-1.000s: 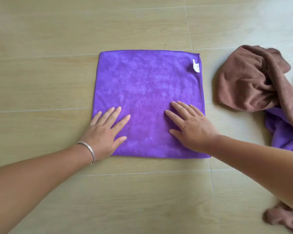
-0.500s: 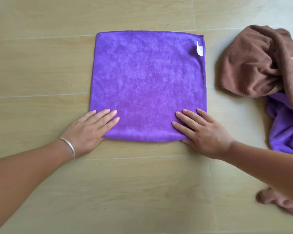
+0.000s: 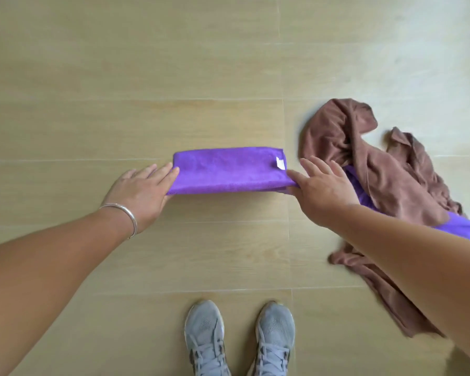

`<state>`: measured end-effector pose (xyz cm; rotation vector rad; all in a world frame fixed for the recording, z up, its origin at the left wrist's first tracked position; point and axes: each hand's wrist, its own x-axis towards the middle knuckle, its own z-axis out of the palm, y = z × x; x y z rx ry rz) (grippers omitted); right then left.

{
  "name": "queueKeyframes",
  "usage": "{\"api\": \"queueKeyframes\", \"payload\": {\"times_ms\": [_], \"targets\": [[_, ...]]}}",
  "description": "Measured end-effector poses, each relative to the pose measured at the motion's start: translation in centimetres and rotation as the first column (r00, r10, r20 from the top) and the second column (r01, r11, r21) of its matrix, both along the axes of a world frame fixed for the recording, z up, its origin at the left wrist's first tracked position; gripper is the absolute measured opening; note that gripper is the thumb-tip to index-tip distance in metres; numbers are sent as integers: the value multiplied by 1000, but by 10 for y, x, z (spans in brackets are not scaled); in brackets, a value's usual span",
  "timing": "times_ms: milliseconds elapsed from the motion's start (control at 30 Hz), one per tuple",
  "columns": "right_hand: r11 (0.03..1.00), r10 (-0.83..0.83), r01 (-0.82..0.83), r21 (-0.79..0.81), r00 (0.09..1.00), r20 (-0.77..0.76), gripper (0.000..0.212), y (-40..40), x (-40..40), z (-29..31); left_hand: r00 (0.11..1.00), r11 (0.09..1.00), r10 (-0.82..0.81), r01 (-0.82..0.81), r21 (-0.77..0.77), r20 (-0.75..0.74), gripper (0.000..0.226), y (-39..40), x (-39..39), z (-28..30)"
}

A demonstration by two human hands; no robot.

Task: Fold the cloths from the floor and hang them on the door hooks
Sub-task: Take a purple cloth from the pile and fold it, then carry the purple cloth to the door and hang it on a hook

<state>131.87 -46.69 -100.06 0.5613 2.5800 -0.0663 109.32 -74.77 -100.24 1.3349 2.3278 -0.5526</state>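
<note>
The folded cloth (image 3: 228, 170) lies between both hands, the crumpled cloths (image 3: 377, 169) to its right.

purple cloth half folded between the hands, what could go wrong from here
1. The purple cloth is held only at its two near corners, by the left hand and the right hand. The unsupported middle could sag, so the edges may not line up.
2. The right hand is close to the brown cloth heaped beside it, and could drag that into the fold.
3. The shoes stand near the trailing brown cloth; a step could catch it.
</note>
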Motion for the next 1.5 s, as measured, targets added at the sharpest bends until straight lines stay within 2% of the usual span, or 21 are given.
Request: {"api": "queueKeyframes", "payload": {"times_ms": [133, 233, 433, 600, 933, 1067, 1267, 1500], "targets": [[1000, 5, -5, 26, 1000, 7, 52, 4, -14, 111, 1000, 999, 19, -18, 29, -23, 56, -2, -11, 107], [998, 37, -34, 60, 998, -50, 49, 10, -30, 200, 997, 996, 52, -47, 78, -58, 56, -2, -23, 194], [998, -17, 26, 60, 990, -141, 49, 12, -50, 401, 988, 982, 92, -70, 173, -121, 56, -4, -35, 404], [999, 7, 5, 46, 966, -259, 49, 13, -58, 568, 982, 959, 89, -39, 279, -168, 55, -4, -41, 572], [965, 204, -91, 247, 852, -482, 48, 54, -77, 858, 954, 891, 110, 29, 452, -279, 50, 17, -81, 848], [947, 221, -44, 317, 807, -548, 51, 60, -78, 944, 925, 827, 121, 107, 552, -360, 34, 19, -75, 942], [913, 268, -5, 407, 760, -592, 52, 58, -70, 1041, 870, 777, 102, 232, 585, -482, 17, 18, -67, 1046], [876, 340, 24, 483, 680, -650, 51, 48, -55, 1118, 802, 712, 172, 300, 635, -572, 29, 7, -51, 1117]]}}
